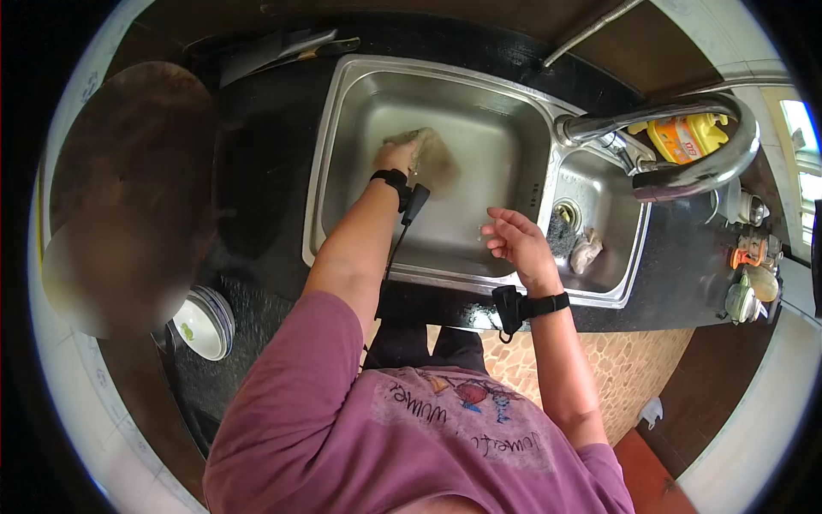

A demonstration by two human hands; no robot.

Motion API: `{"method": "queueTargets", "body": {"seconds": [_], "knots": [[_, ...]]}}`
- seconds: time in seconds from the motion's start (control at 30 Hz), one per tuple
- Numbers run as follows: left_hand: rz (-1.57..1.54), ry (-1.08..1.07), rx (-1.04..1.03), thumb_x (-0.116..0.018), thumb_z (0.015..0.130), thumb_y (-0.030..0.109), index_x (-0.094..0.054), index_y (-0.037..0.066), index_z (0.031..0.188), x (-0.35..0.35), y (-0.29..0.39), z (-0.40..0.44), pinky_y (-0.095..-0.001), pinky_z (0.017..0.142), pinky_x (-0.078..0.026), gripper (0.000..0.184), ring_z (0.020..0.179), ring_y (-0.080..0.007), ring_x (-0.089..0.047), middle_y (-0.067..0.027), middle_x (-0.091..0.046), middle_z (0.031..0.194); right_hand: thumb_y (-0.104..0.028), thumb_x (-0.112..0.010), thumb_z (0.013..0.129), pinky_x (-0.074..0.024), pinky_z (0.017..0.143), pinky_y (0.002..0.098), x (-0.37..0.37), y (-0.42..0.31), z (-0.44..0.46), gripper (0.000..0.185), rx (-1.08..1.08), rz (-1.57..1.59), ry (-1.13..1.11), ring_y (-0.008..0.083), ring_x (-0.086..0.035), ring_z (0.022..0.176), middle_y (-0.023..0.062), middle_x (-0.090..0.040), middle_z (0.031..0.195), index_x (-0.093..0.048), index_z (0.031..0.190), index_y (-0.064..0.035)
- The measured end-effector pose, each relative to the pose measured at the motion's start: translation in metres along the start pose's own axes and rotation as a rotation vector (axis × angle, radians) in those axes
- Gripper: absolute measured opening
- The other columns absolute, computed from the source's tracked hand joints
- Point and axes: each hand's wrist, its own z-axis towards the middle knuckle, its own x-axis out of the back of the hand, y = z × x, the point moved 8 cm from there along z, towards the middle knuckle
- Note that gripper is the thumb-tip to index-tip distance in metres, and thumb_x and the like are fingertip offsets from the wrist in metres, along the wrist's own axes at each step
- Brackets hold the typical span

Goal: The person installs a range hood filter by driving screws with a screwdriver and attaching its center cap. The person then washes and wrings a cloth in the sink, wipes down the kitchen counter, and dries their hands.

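Observation:
My left hand (396, 159) is over the large basin of the steel sink (318, 214), its fingers closed on a greyish-brown cloth (432, 161). The cloth is blurred and spreads to the right of the hand over the basin floor. My right hand (518, 244) hovers above the near right part of the same basin. Its fingers are loosely bent and apart, with nothing held in them. A black band with a small device is strapped on each wrist.
A curved faucet (693, 107) reaches over the small basin, which holds a dark scrubber (561, 236) and a crumpled pale cloth (586, 251). Behind the faucet stands a yellow bottle (685, 137). Stacked white bowls (204, 324) sit at left on the black counter (257, 171). Jars line the right.

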Motion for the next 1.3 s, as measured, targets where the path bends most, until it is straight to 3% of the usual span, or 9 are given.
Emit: {"method": "queueTargets", "body": {"seconds": [0.1,0.17,0.4,0.7,0.77,0.87,1.0,1.17,1.3], "knots": [[0.365,-0.21,-0.019,-0.058,0.085,0.024,-0.053,0.003,0.101,-0.042,0.047,-0.054,-0.0293,0.063,-0.048,0.027,0.072,-0.0149,-0.056,-0.0047,-0.056,0.09,-0.014,-0.047,0.09,-0.0447,0.063,0.0205,-0.001,0.007,0.02,0.031,-0.019,0.042,-0.021,0.0082,-0.055,0.068,0.0042,-0.061,0.088,-0.048,0.117,-0.0003],[0.065,-0.288,-0.341,-0.058,0.083,0.027,-0.054,0.002,0.087,-0.071,0.066,-0.061,-0.0303,0.06,-0.047,0.025,0.075,-0.0176,-0.058,-0.009,-0.06,0.082,-0.016,-0.048,0.09,-0.0435,0.06,0.0191,-0.003,0.014,0.031,0.031,-0.083,0.108,0.027,0.0069,-0.054,0.065,0.0033,-0.061,0.088,-0.049,0.117,-0.0015],[-0.246,-0.667,-0.187,-0.05,0.09,0.019,-0.045,0.006,0.105,-0.081,0.121,-0.179,-0.029,0.065,-0.051,0.02,0.078,-0.0147,-0.059,-0.0069,-0.054,0.094,-0.033,-0.04,0.093,-0.0464,0.08,0.0381,-0.02,0.046,0.083,0.04,-0.227,0.745,-0.023,0.027,-0.054,0.098,0.0189,-0.05,0.114,-0.037,0.125,-0.0087],[-0.02,-0.253,-0.073,-0.051,0.087,0.016,-0.046,0.001,0.102,0.027,0.037,-0.107,-0.032,0.051,-0.054,0.022,0.066,-0.0226,-0.06,-0.0124,-0.054,0.091,0.004,-0.048,0.08,-0.0486,0.057,0.0302,0.007,0.095,0.106,0.04,-0.081,0.611,0.238,0.0177,-0.054,0.065,0.0048,-0.05,0.076,-0.037,0.116,-0.0081],[0.244,-0.302,0.187,-0.054,0.084,0.019,-0.04,0.002,0.113,0.041,-0.018,-0.089,-0.0386,0.057,-0.056,0.036,0.081,-0.0293,-0.06,-0.0173,-0.052,0.1,0.0,-0.05,0.083,-0.05,0.065,0.0368,0.001,0.115,0.102,0.054,-0.217,0.545,0.169,0.0257,-0.056,0.079,0.0107,-0.053,0.096,-0.026,0.131,-0.0109],[0.431,-0.042,0.157,-0.056,0.081,0.021,-0.036,0.003,0.12,0.062,0.013,-0.119,-0.0493,0.066,-0.055,0.048,0.095,-0.0349,-0.055,-0.0211,-0.05,0.108,-0.016,-0.055,0.085,-0.0426,0.087,0.0518,-0.013,0.105,0.066,0.08,-0.418,0.338,0.099,0.0458,-0.026,0.124,0.0236,0.003,0.144,0.001,0.142,-0.021],[0.563,0.029,0.22,-0.06,0.077,0.02,-0.037,0.003,0.121,0.052,0.007,-0.114,-0.0498,0.075,-0.05,0.053,0.105,-0.0341,-0.05,-0.0217,-0.048,0.116,-0.026,-0.049,0.089,-0.0356,0.093,0.0553,-0.019,0.093,0.062,0.071,-0.362,0.395,0.086,0.0455,-0.009,0.13,0.0143,-0.004,0.147,-0.002,0.142,-0.0204],[1.015,-0.607,-0.391,-0.064,0.079,0.027,-0.046,0.002,0.116,-0.05,-0.03,-0.11,-0.0386,0.07,-0.05,0.049,0.092,-0.0273,-0.058,-0.0153,-0.058,0.103,-0.049,-0.046,0.087,-0.0315,0.095,0.0594,-0.023,0.104,0.073,0.075,-0.368,0.603,0.027,0.0472,-0.005,0.13,0.0155,0.008,0.146,-0.004,0.142,-0.0192],[0.555,-0.648,-0.273,-0.063,0.079,0.026,-0.054,0.0,0.1,-0.079,0.023,-0.162,-0.0294,0.058,-0.046,0.034,0.074,-0.0151,-0.057,-0.0073,-0.061,0.082,-0.058,-0.036,0.087,-0.0334,0.091,0.06,-0.018,0.101,0.072,0.069,-0.365,0.68,0.079,0.0435,-0.024,0.126,0.0151,-0.018,0.142,-0.021,0.137,-0.0135]]}}
